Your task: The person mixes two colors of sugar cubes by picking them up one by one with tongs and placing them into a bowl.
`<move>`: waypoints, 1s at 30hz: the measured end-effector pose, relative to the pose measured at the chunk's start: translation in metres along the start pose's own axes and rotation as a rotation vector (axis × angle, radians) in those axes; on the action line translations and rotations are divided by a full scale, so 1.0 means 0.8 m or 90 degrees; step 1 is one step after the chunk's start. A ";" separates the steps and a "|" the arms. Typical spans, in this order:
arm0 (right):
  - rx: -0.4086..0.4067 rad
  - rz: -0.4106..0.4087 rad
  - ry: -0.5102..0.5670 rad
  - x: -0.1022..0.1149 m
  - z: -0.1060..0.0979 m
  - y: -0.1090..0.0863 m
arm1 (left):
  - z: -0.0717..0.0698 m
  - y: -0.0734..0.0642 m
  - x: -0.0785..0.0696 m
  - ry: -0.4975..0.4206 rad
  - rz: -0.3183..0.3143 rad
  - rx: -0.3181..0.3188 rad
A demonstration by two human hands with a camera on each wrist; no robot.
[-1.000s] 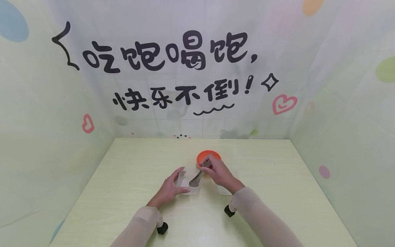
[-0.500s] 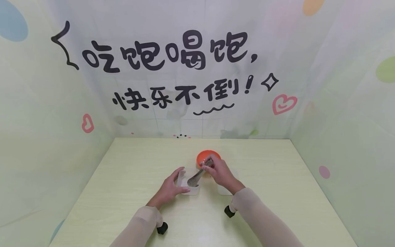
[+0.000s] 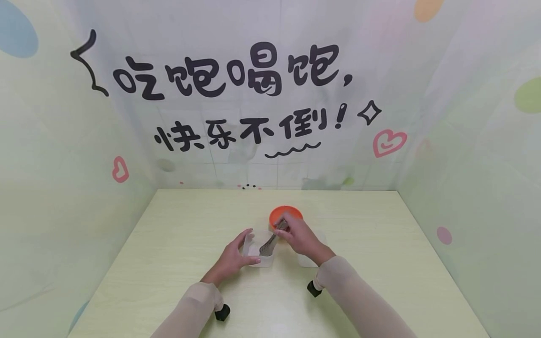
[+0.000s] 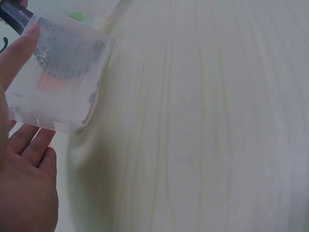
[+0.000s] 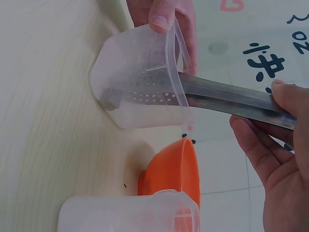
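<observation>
In the head view my left hand (image 3: 231, 259) holds a translucent plastic container (image 3: 252, 249) upright on the table, thumb on the near side and fingers at the far side. My right hand (image 3: 301, 234) grips the handle of a perforated metal spoon (image 5: 227, 99) between thumb and fingers. The spoon slants down through the container's mouth. Its holed head shows through the clear wall in both wrist views, low inside the container. The left wrist view has the left thumb (image 4: 21, 50) along the container's wall, with fingers beneath.
Just behind the right hand stands an orange bowl (image 3: 284, 211), partly covered by that hand. A second translucent container (image 5: 125, 215) is beside it, half hidden under the right forearm in the head view. Printed curtain walls enclose the pale wood table (image 3: 186, 220).
The spoon's head has turned and shifted slightly inside the container, first leftward, then back right, as the right hand tilts. The left hand and container keep their place.
</observation>
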State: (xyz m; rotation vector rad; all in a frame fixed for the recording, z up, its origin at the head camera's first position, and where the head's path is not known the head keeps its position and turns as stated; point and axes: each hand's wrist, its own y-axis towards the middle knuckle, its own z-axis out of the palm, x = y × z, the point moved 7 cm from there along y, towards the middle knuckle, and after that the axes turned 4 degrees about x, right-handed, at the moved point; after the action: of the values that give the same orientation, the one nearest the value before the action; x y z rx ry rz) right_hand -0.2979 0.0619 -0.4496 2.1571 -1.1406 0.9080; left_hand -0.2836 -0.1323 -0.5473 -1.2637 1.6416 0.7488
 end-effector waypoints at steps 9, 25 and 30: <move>-0.026 -0.002 0.004 -0.004 -0.002 -0.001 | 0.000 0.001 -0.001 0.004 -0.005 -0.003; -0.124 -0.041 0.097 -0.001 -0.021 0.000 | -0.001 0.003 -0.004 0.010 -0.013 -0.006; -0.134 -0.028 0.139 0.005 -0.027 -0.001 | -0.001 0.005 0.000 0.012 -0.021 -0.007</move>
State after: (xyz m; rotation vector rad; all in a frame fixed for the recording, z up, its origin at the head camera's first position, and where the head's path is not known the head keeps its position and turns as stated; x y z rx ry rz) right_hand -0.3024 0.0758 -0.4331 1.8583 -1.0268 0.9341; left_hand -0.2875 -0.1320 -0.5475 -1.3066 1.6297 0.7291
